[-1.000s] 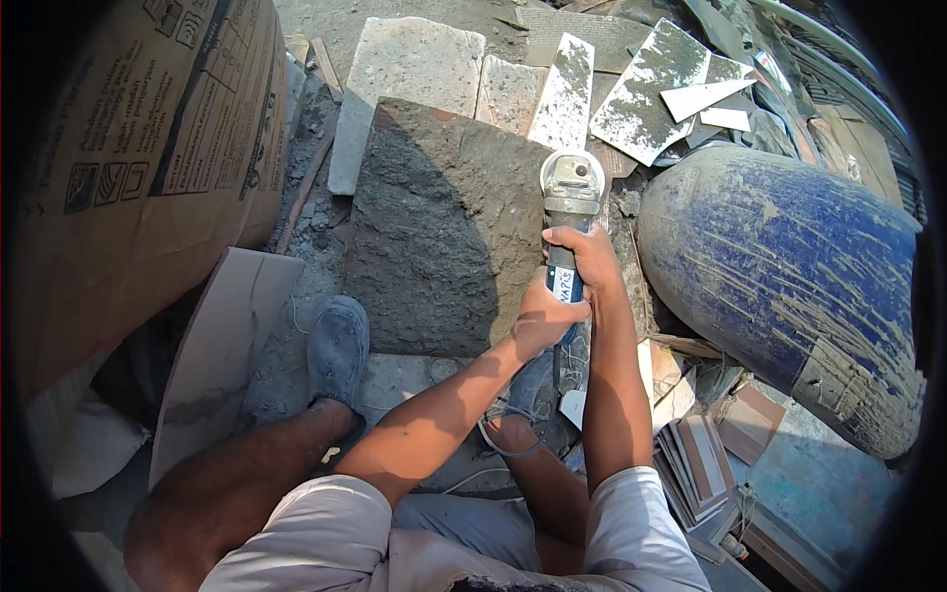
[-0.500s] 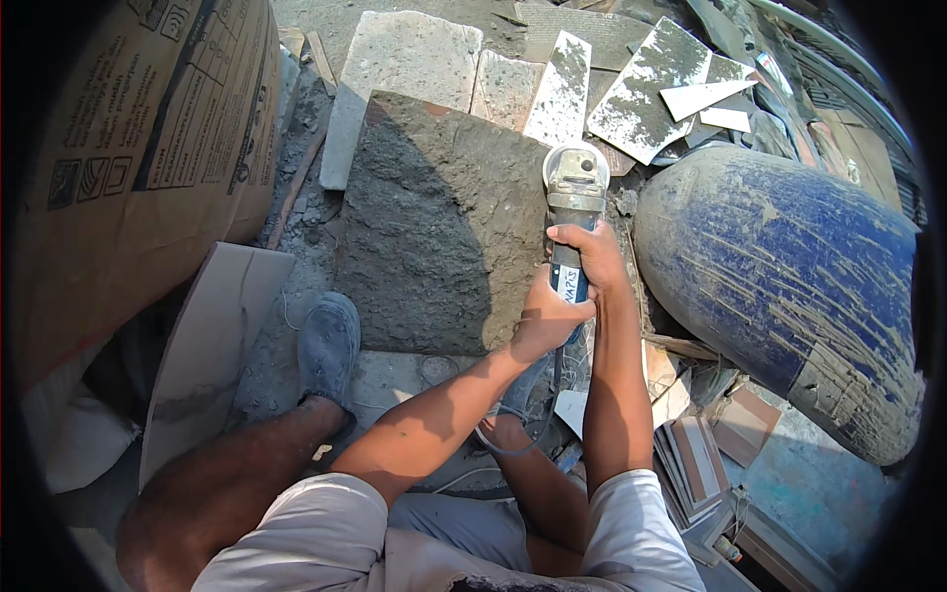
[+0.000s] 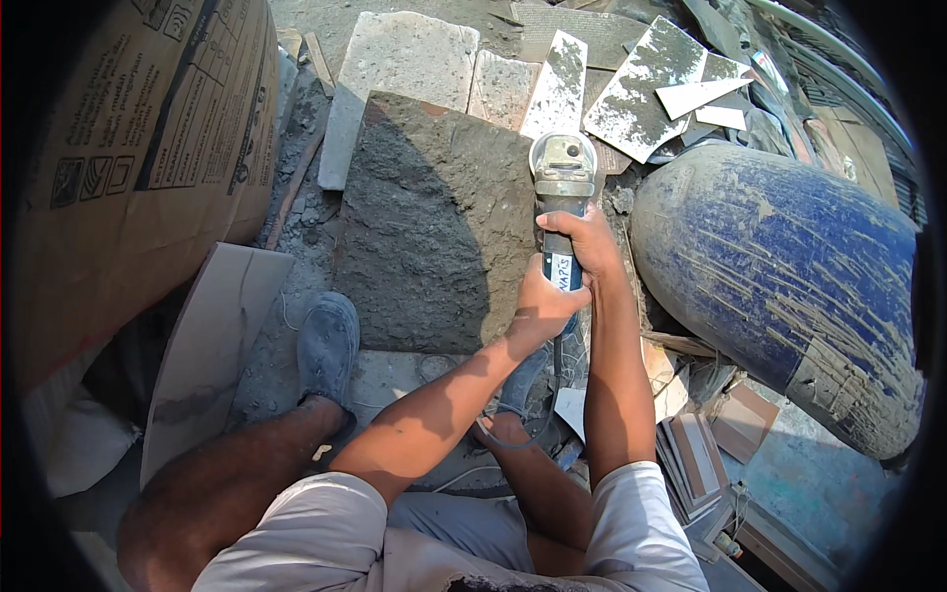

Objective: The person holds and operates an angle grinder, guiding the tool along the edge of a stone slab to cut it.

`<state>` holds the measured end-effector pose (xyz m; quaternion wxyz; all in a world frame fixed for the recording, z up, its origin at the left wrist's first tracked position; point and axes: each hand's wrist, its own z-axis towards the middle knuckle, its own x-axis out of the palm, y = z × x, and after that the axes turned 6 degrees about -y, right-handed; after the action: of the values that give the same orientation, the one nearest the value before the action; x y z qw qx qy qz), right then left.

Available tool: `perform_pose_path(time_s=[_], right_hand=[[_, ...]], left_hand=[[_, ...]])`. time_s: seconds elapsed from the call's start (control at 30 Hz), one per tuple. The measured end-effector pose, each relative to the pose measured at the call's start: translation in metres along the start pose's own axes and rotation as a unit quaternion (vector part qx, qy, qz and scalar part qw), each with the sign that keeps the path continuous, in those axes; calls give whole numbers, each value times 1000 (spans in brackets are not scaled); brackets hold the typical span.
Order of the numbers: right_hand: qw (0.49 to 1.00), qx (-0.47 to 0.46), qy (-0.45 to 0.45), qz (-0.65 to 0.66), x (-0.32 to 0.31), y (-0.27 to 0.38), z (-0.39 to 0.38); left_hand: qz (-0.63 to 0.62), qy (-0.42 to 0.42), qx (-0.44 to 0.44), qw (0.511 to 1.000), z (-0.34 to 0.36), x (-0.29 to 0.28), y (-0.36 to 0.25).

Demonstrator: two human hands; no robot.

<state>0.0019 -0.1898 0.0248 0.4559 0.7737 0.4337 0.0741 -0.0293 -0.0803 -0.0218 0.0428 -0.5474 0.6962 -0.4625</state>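
Observation:
Both my hands grip an angle grinder [image 3: 563, 183] by its body, head pointing away from me. My left hand [image 3: 546, 300] is closed round the rear of the body. Farther forward, my right hand [image 3: 584, 243] wraps round it from the right. The grinder's round disc and guard are at the far right corner of a rough, dark stone slab [image 3: 414, 217]; I cannot tell whether the disc touches it. The slab lies flat before me, partly in shadow. A cord [image 3: 558, 367] runs back from the grinder toward my legs.
A blue, mortar-smeared drum [image 3: 789, 266] lies on the right. On the left stand a large cardboard-brown printed sack [image 3: 187, 128] and a leaning tile [image 3: 212, 345]. Pale slabs [image 3: 400, 69] and broken white tiles [image 3: 651, 89] lie beyond. My shod foot [image 3: 327, 345] is beside the slab.
The grinder and both hands have shifted slightly left and away from me, along the slab's right edge. The grip is the same.

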Motion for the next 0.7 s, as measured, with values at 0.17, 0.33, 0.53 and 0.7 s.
perform_pose_path(time_s=[0.17,0.33,0.53,0.7], right_hand=[[1000,11,5,-3,6,-2,8],[1000,24,2,-9,1,0,0],[999,8,31,-7,1,1,9],[1000,26,2,-11,-15,-6,2]], left_hand=[[-14,-10,-10,1000,7,-5,1],[-17,-18,-8,1000,0,1,5],[-19,-10,-11,1000,6,-1,-3],[-5,-2,-21,1000,-4,7,-5]])
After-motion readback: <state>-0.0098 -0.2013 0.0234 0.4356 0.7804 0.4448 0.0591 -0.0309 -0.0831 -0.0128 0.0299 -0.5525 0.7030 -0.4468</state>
